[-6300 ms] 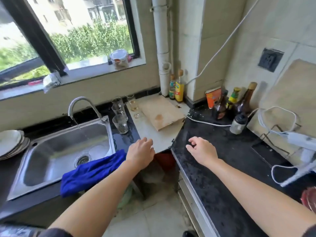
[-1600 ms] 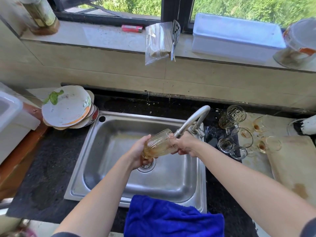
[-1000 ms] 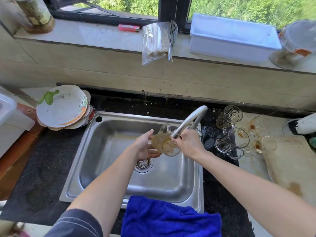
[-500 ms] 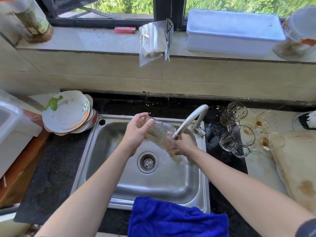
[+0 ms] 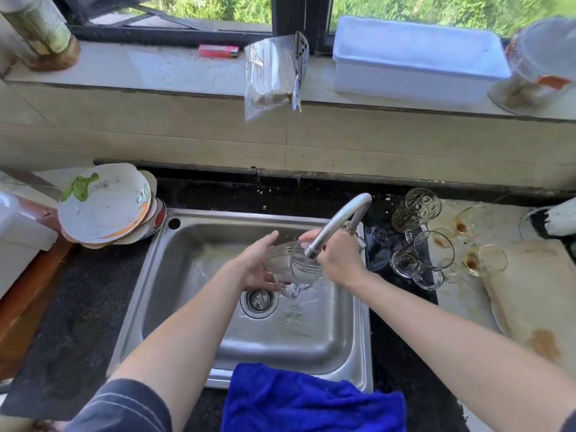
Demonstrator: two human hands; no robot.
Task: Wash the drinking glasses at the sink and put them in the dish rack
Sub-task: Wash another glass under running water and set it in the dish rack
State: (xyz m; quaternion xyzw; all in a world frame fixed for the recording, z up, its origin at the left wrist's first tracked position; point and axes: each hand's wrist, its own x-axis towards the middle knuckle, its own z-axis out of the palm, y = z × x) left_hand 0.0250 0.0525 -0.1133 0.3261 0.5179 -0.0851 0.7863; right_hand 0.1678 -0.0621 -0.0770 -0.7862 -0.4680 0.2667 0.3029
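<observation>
Closest to me, a blue cloth (image 5: 311, 400) hangs over the front rim of the sink (image 5: 174, 291), towards its right corner. Both my forearms reach out over the basin. Above the drain (image 5: 258, 299), a little right of the sink's middle, I hold one clear drinking glass (image 5: 290, 266) tipped on its side between my two hands. My left hand (image 5: 258, 269) cups it from the left, fingers curled underneath and thumb over the top. My right hand (image 5: 336, 260) is closed on the glass's right end, knuckles up; I cannot tell exactly how those fingers sit on it. The spout of the faucet (image 5: 339, 219) curves down from the sink's back right corner and ends just over the glass, touching or nearly touching my right hand. Water splashes off the glass onto the basin floor.

Right of the sink, on the dark counter and the pale surface beyond it, stand several dirty glasses (image 5: 417, 210), some with brown dregs. Further right lies a stained cutting board (image 5: 536, 294). At the sink's back left corner sits a stack of plates (image 5: 106, 204). Behind the sink, up on the windowsill (image 5: 156, 70), are a clear plastic bag (image 5: 268, 73), a red lighter (image 5: 218, 51) and a white tub (image 5: 417, 57).
</observation>
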